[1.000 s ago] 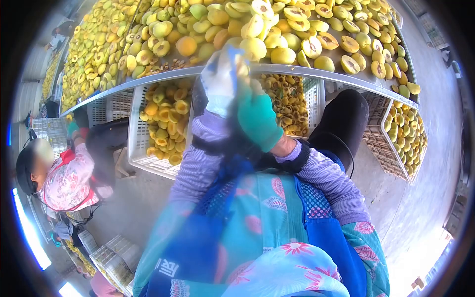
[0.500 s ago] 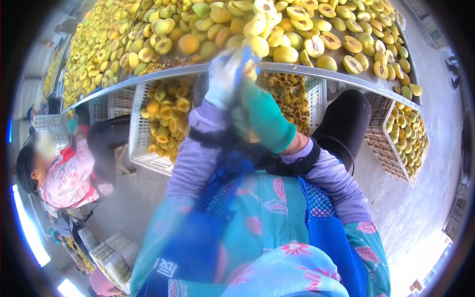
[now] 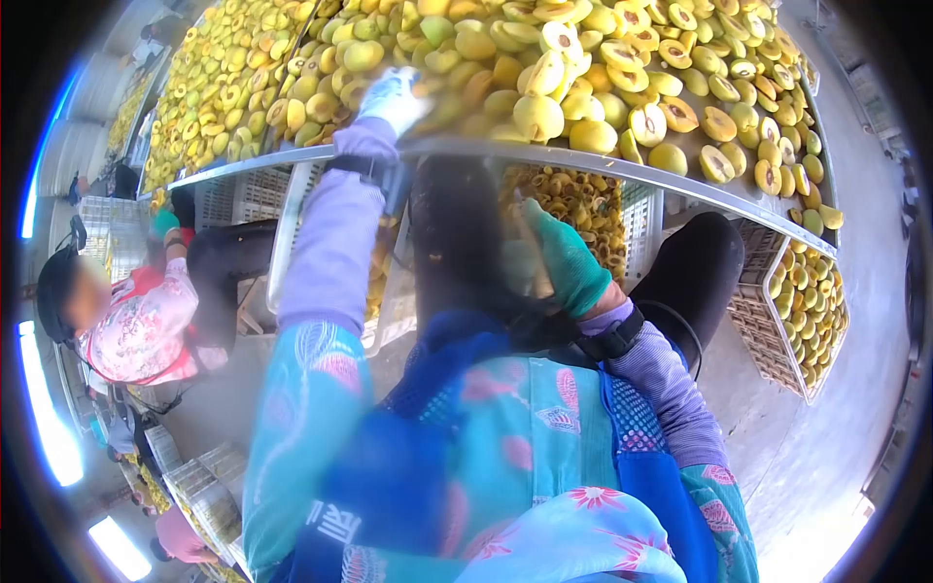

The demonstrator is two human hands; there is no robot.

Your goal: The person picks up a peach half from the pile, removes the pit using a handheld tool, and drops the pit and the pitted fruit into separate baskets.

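Note:
My left hand, in a white and blue glove, reaches over the near edge of the metal-rimmed table. Its blurred fingers look apart, close to yellow-green apricots, with no fruit plainly held. Lower down, my right hand in a green glove hangs before the table edge, above my lap. Its fingers are curled and smeared by motion; a pale, narrow shape shows at them, but I cannot make out what it is. Cut apricot halves, some showing brown centres, lie thickly on the table with whole fruit.
Under the table, a crate holds brownish pits or scraps. A white crate stands partly behind my left arm. At right, a tan crate holds apricots. A co-worker in a pink floral top sits at left; stacked crates stand behind.
My hands were together at the table edge and are now apart. The left has moved left and outward over the fruit; the right has come down and right, toward my lap.

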